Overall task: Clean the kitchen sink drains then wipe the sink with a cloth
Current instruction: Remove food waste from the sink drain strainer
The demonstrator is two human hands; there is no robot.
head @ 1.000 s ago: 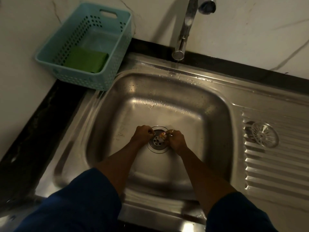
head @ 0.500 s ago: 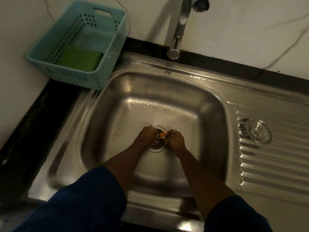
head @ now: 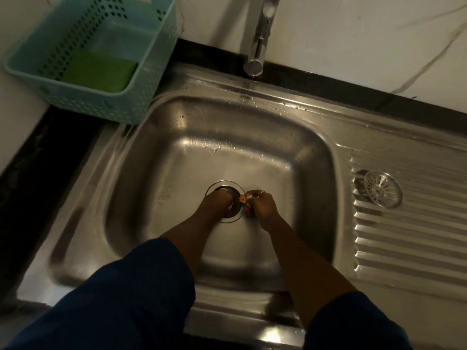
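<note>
The steel sink [head: 177,137] has a round drain [head: 225,184] in the middle of its basin. My left hand [head: 217,203] lies over the drain with its fingers curled down into the opening; whatever they touch is hidden. Just right of the drain, my right hand [head: 262,205] pinches a small orange and yellow food scrap [head: 244,197]. The round metal drain strainer [head: 382,189] lies out of the drain on the ribbed drainboard [head: 404,236]. A folded green cloth [head: 98,72] rests inside the teal basket [head: 101,107] at the back left.
A chrome faucet [head: 260,39] hangs over the sink's back rim, with water drops below it. White marbled walls stand behind and to the left. A dark counter strip [head: 38,173] runs along the left side.
My left hand has slid from the drain's left rim onto the opening. The right hand with the scrap has drawn slightly to the right, off the drain.
</note>
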